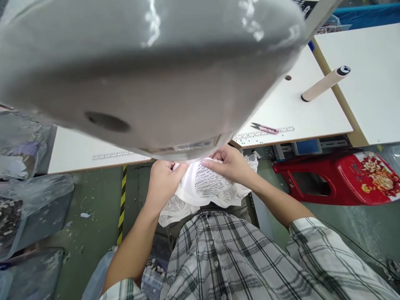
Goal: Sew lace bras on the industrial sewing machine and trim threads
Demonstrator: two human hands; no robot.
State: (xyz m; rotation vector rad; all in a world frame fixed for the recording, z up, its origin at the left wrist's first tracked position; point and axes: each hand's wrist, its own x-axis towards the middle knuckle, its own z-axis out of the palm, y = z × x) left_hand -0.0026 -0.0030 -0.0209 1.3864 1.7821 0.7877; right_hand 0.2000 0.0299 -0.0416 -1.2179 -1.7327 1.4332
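Note:
A white lace garment (pixel 208 183) with smooth bands lies across my lap, its upper edge lifted to the table's front edge. My left hand (pixel 165 179) pinches the left part of that edge between thumb and fingers. On the right, my right hand (pixel 229 164) has its thumb pressed on the lace and its fingers curled beneath. Both hands are just under a large, glossy grey machine head (pixel 175 96), which looks like a sewing machine and hides the far edge of the garment.
Pink-handled thread snips (pixel 265 128) lie by a printed ruler strip on the white table (pixel 293 108). A beige thread cone or tube (pixel 325 84) stands at the right. A red stool (pixel 340 177) is at my right. Plastic-covered bins (pixel 43 208) stand on the left.

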